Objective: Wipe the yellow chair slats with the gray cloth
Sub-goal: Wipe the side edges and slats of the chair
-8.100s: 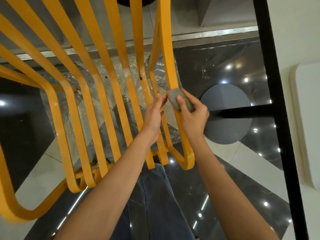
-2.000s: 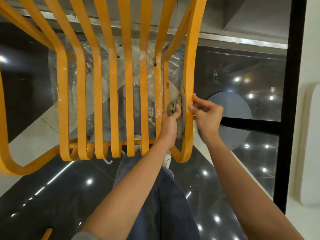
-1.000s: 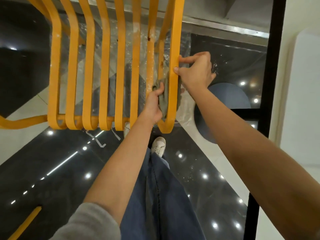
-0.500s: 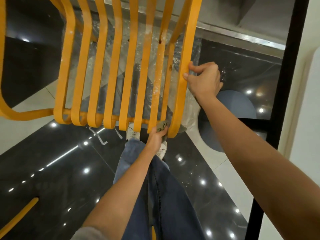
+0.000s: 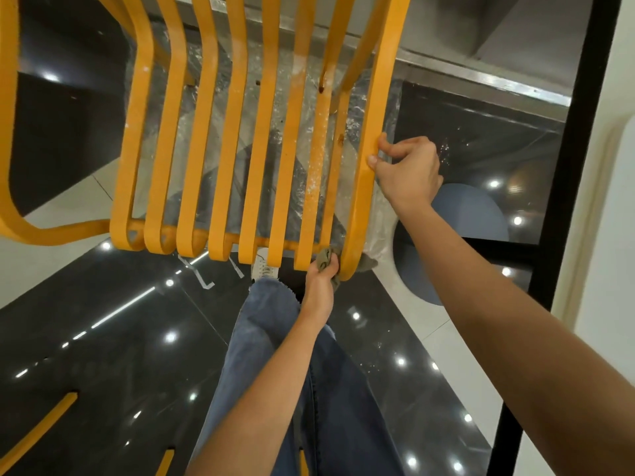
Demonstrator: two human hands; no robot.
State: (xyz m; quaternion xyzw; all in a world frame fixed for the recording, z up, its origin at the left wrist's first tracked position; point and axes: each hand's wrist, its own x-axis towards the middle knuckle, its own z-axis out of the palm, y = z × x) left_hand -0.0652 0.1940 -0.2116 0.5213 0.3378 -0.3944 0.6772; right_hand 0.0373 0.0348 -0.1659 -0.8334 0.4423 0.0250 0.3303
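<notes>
The yellow chair (image 5: 226, 139) fills the upper half of the view, its several slats running down to curled front ends. My left hand (image 5: 321, 283) grips the bunched gray cloth (image 5: 325, 260) at the bottom of the gap between the two rightmost slats, right at the front edge. My right hand (image 5: 407, 171) holds the outer rightmost slat (image 5: 372, 108) about halfway up, fingers curled round its edge. White specks and brown spots show on the slats near the right side.
Below the chair lie a clear plastic sheet (image 5: 275, 84) and a glossy black and white tiled floor (image 5: 103, 338). A round gray base (image 5: 457, 242) and black post (image 5: 570, 149) stand to the right. My jeans (image 5: 309, 389) and a white shoe (image 5: 263, 266) are underneath.
My left hand drew the cloth down the gap between the right slats to their front ends. My right hand let go of the cloth earlier and now holds the outer slat.
</notes>
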